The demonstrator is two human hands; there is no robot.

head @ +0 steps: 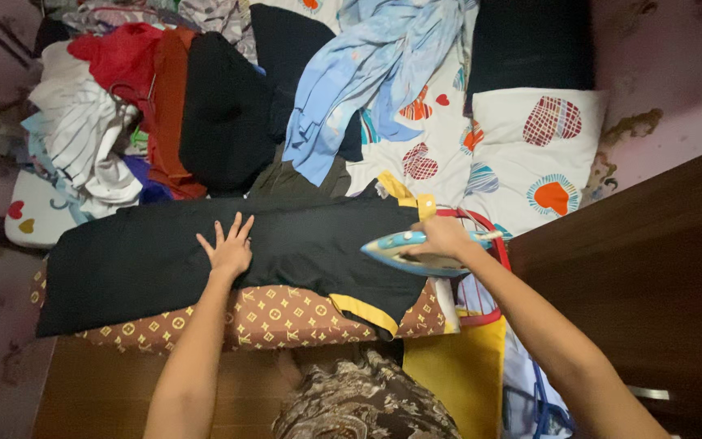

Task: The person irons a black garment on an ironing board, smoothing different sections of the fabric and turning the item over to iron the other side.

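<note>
While a heap of clothes waits behind, a person irons a black garment with yellow trim (286, 244), which lies spread lengthwise over a brown patterned ironing pad (262, 319) on a bed. The left hand (227, 250) rests flat on the cloth near its middle, fingers fanned wide and holding nothing, pinning the fabric down. The right hand (442, 239) is closed around the handle of a light blue steam iron (412, 252), whose pointed nose faces left and whose soleplate sits over the garment's right end, beside the yellow cuff. Judging by how things lie, the work is partway through at most: the black cloth under and to the left of the flat palm looks smooth, but whether it has been pressed cannot be told, and the iron sits only at the right edge. Behind the pad, much remains untouched: a crumpled light blue shirt (367, 73), a white striped top (83, 134), red and rust-coloured pieces (152, 89) and other dark clothing (225, 110) lie in a loose heap across a white bedsheet printed with hearts (530, 154). At the right stands a dark wooden cabinet (652, 276).
</note>
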